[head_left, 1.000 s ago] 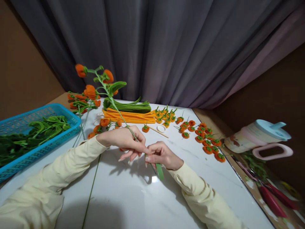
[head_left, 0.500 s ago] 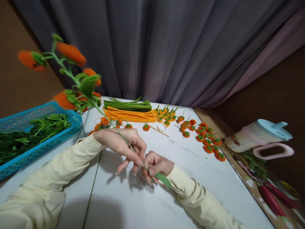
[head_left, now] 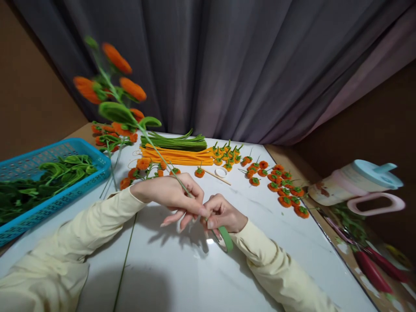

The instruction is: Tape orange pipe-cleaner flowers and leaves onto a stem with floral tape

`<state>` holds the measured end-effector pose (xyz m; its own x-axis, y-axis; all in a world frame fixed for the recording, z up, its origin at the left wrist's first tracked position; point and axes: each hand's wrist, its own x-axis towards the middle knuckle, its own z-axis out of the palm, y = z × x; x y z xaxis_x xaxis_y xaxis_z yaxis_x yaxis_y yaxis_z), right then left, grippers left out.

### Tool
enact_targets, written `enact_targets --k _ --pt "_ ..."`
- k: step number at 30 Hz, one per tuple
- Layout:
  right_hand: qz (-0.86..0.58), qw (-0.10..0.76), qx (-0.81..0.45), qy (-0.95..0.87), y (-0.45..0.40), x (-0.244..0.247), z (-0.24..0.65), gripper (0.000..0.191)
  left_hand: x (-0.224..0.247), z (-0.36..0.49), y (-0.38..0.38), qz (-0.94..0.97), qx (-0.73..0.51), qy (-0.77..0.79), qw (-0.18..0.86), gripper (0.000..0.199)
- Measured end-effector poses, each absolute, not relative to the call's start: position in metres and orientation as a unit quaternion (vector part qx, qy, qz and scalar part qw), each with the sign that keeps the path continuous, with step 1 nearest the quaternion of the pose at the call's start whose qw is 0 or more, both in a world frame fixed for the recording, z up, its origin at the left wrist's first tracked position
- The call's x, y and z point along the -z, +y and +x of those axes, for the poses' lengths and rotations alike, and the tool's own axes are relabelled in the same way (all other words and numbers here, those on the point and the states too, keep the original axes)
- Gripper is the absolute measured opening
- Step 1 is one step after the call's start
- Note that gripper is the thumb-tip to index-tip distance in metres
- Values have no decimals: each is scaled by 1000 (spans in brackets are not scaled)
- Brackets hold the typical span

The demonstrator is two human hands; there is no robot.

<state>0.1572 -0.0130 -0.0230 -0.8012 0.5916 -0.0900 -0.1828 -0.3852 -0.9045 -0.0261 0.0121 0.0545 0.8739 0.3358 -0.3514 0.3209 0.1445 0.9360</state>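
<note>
My left hand (head_left: 177, 197) pinches the thin green stem of a handmade orange flower spray (head_left: 117, 113) between thumb and index finger, the other fingers loosely bent below. The spray leans up to the left, with several orange blooms and curled green leaves, slightly blurred. Close against the left fingertips, my right hand (head_left: 225, 214) is closed on the lower stem and on a roll of green floral tape (head_left: 226, 239), which hangs under its palm. Where tape and stem meet is hidden by the fingers.
A blue basket (head_left: 104, 164) of green leaves stands left. Behind lie green pipe cleaners (head_left: 175, 141), orange strips (head_left: 177, 156) and small orange flower heads (head_left: 274, 182). A tumbler (head_left: 338, 186) and red-handled pliers (head_left: 372, 271) are at the right. One long stem (head_left: 125, 260) crosses the table.
Both hands have shifted slightly right and up, still together on the stem. The spray has swung right and upright a little and turned. The tape roll now shows its round edge.
</note>
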Motion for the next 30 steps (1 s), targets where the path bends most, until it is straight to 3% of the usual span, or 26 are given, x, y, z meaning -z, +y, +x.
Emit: enact_targets --k 10,16,23,30 --pt "-75 51 -891 -445 -20 65 142 53 -65 -30 2 703 32 156 694 14" --pt "-142 144 -863 -463 -25 48 148 37 -61 -34 7 668 37 178 722 11" --pt "-148 189 -829 -506 -22 17 152 19 -56 -29 10 642 69 238 726 31" --pt "-70 178 -881 -433 -17 40 147 33 -71 -35 3 723 64 238 646 28"
